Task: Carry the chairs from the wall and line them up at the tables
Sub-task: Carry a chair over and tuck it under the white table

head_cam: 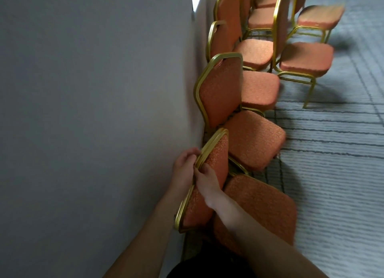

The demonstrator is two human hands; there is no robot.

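Chairs (pixel 259 88) with orange padding stand in a row along the wall (pixel 93 111). On the nearest chair (pixel 217 153), also against the wall, both hands hold the gold backrest frame: left hand (pixel 184 163) curled round its wall side, right hand (pixel 205 181) gripping just beside it.

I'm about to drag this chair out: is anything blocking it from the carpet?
Nothing visible. The left hand and right hand grip its backrest; the carpet beside its seat is bare. The next chair stands close along the wall, out of the path. No tables show.
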